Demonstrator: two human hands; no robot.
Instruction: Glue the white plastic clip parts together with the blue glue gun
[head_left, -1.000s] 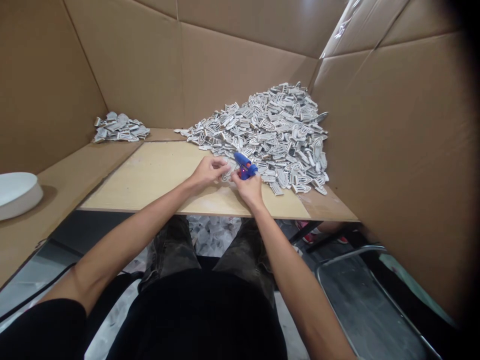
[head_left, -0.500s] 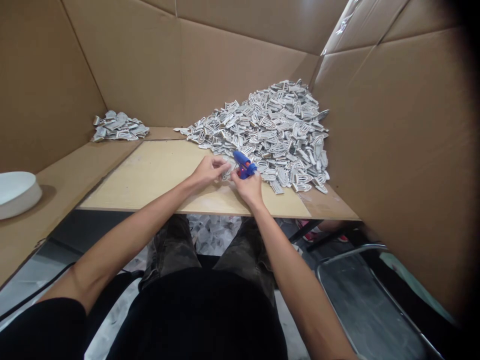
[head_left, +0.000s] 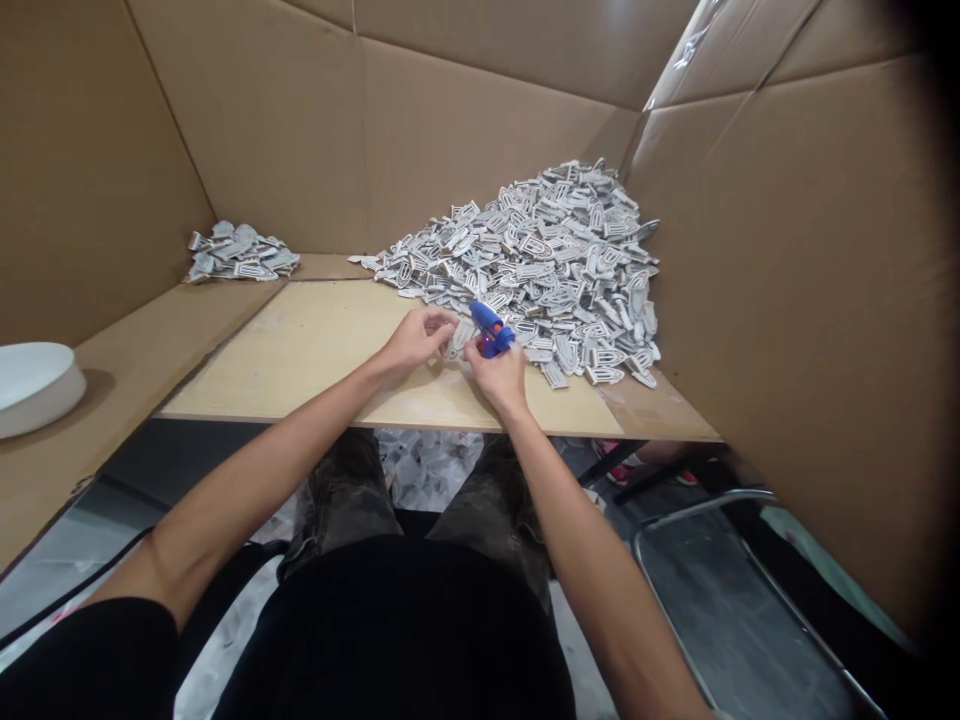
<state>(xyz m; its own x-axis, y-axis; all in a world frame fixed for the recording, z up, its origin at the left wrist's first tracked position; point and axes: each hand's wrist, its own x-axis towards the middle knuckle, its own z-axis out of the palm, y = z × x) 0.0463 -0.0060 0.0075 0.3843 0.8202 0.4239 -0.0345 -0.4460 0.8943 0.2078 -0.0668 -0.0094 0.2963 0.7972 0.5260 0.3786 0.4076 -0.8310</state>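
Observation:
My right hand (head_left: 499, 375) is closed round a small blue hot glue gun (head_left: 491, 328) with an orange-red part on its side. The gun's nozzle points away and up to the left. Just left of it, my left hand (head_left: 417, 338) pinches a thin pale grey flat piece (head_left: 460, 337) by its left side. Both hands are low over the front part of the pale wooden board (head_left: 300, 345). Right behind them spreads a large heap of similar grey slotted pieces (head_left: 532, 245), each with a rounded end.
A smaller pile of grey pieces (head_left: 241, 252) lies at the back left. On the left ledge stands a white round bowl (head_left: 37, 388). Cardboard walls (head_left: 495, 120) enclose the board. A metal-framed chair (head_left: 739, 590) is at the lower right, and a person's red shoe (head_left: 619, 472) shows beneath the board.
The flat piece in my left hand has turned slightly, and more of its face shows. The glue gun has shifted a touch to the right. Both holds stay the same.

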